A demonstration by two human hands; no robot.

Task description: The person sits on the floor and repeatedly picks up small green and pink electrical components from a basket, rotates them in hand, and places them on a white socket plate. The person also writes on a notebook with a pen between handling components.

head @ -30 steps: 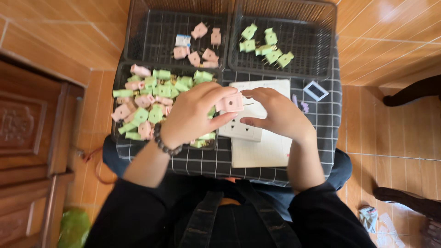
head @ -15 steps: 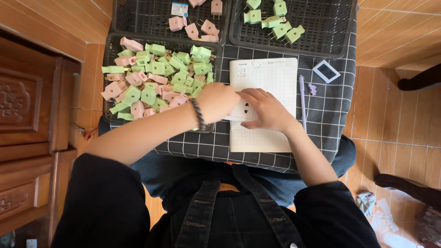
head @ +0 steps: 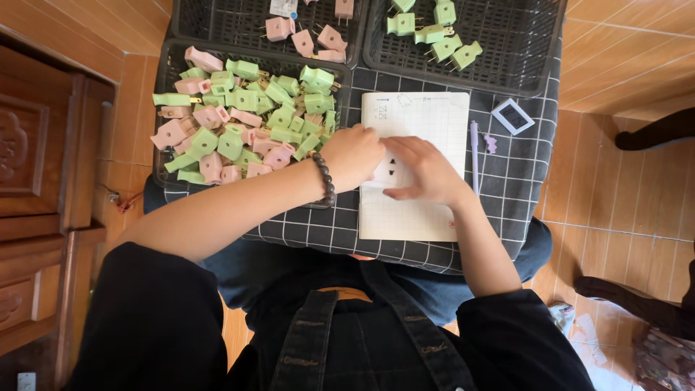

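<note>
My left hand [head: 356,156] and right hand [head: 426,170] meet at frame centre, both closed around a small white socket block [head: 392,172], which rests on an open gridded notebook [head: 413,127]. The notebook lies on a black-and-white checked cloth [head: 521,166] spread over my lap.

Risk, as I judge it: the block is pinched between my fingertips on a soft, uneven base, so a push off-centre could make it slide across the paper or tip toward the lower edge of the cloth and drop to the tiled floor [head: 622,203]. My left forearm also passes just beside the near basket and could nudge it.

Containers: the black basket [head: 163,65] at left of centre is heaped with pink and green plugs [head: 246,123], loosely piled, prongs pointing every way. The upper-middle basket [head: 217,22] holds only a few pink plugs [head: 304,40]; the upper-right basket [head: 507,58] holds a few green plugs [head: 434,32].

A lilac pen [head: 475,156] and a small square card [head: 512,116] lie right of the notebook.
</note>
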